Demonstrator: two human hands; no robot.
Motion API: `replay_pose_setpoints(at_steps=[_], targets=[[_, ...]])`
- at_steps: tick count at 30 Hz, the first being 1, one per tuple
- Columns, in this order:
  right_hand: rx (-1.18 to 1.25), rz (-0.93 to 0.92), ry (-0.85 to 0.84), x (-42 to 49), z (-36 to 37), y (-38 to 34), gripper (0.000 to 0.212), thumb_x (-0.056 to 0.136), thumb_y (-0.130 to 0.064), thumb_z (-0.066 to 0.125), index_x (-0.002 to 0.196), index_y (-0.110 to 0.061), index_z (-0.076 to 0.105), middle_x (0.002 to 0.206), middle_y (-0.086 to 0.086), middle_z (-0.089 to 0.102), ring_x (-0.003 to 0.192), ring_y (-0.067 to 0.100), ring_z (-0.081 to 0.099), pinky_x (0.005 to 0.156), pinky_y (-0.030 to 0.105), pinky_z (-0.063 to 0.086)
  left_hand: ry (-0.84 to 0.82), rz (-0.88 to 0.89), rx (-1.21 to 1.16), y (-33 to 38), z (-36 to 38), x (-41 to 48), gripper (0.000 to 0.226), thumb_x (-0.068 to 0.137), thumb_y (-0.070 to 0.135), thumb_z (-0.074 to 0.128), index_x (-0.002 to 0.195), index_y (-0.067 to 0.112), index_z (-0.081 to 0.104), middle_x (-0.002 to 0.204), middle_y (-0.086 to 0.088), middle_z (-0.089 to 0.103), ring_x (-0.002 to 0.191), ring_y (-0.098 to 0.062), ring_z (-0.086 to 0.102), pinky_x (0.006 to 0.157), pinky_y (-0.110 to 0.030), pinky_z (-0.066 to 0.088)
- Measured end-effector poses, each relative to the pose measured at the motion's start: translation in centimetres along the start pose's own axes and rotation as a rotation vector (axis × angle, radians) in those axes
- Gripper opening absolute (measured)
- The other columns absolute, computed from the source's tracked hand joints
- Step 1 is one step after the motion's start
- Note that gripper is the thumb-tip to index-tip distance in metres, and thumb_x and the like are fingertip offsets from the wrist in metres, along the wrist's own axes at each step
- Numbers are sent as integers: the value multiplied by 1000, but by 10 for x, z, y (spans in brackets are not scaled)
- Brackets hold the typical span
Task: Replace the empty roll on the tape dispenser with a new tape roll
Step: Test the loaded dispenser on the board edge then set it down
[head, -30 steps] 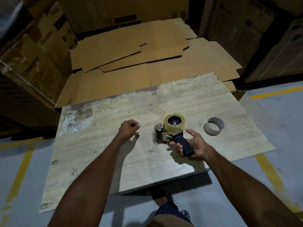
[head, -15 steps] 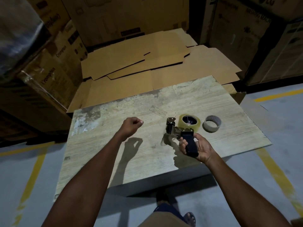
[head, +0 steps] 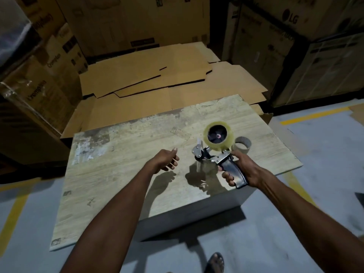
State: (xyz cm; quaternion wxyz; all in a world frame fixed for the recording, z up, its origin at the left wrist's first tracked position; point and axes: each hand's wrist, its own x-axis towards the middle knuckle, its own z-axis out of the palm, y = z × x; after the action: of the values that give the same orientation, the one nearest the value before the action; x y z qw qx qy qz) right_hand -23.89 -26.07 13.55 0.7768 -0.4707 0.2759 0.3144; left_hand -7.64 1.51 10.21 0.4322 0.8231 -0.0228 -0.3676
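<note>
A worn, pale worktop [head: 122, 174] is standing on a grey floor [head: 325, 158] that is carrying yellow lines [head: 313, 115]. Flattened cardboard sheets [head: 145, 75] are lying just behind it, with printed cartons [head: 49, 75] (one reading LG) standing around them.

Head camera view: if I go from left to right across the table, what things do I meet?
The left hand → tape dispenser carrying the new tape roll → empty roll.

The right hand [head: 246, 170] grips the tape dispenser [head: 214, 157] by its handle above the table [head: 128, 154], tape roll [head: 217, 148] mounted. The empty roll [head: 243, 147] lies just behind; the left hand [head: 165, 159] hovers, loosely curled.
</note>
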Motion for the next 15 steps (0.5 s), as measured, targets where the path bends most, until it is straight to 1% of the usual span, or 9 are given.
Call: replay_pose_setpoints(at_steps=[2, 4, 7, 10, 12, 15], targets=[[-168, -24, 62, -18, 10, -15, 61, 94, -57, 40, 91, 0, 61, 71, 14, 53, 53, 25, 49, 51, 31, 43, 3, 12, -50, -7, 5, -1, 61, 107, 54, 36, 109, 3, 69, 89, -9, 69, 68, -20, 62, 60, -27, 40], [-314, -27, 118, -32, 18, -25, 63, 96, -58, 39, 99, 1, 60, 75, 16, 58, 59, 28, 54, 54, 34, 46, 15, 21, -98, -14, 9, -2, 62, 107, 56, 36, 109, 4, 70, 89, -8, 70, 68, -19, 62, 61, -27, 39], [-454, -23, 217, -44, 29, -27, 65, 97, -57, 40, 102, 3, 61, 79, 18, 64, 64, 29, 62, 55, 33, 46, 29, 19, -145, -24, 14, -6, 64, 106, 58, 34, 107, 6, 71, 88, -7, 70, 68, -19, 62, 62, -28, 40], [-571, -93, 352, -49, 34, -14, 63, 97, -59, 40, 95, 0, 62, 71, 11, 60, 57, 23, 53, 54, 30, 41, 10, -13, -220, -35, 21, -9, 69, 104, 63, 33, 106, 6, 71, 92, -10, 72, 70, -21, 64, 66, -30, 45], [-622, -144, 402, -51, 33, -5, 63, 98, -61, 39, 93, -2, 63, 71, 9, 58, 58, 21, 49, 54, 30, 38, -61, -69, -291, -40, 27, -10, 75, 101, 68, 33, 109, 2, 69, 92, -13, 71, 69, -24, 65, 64, -32, 52], [-640, -175, 404, -57, 30, 1, 64, 99, -62, 38, 92, -4, 63, 71, 8, 57, 56, 20, 47, 54, 30, 38, -229, -170, -358, -46, 38, -16, 83, 96, 76, 31, 112, 2, 64, 89, -16, 70, 70, -28, 69, 66, -37, 59]])
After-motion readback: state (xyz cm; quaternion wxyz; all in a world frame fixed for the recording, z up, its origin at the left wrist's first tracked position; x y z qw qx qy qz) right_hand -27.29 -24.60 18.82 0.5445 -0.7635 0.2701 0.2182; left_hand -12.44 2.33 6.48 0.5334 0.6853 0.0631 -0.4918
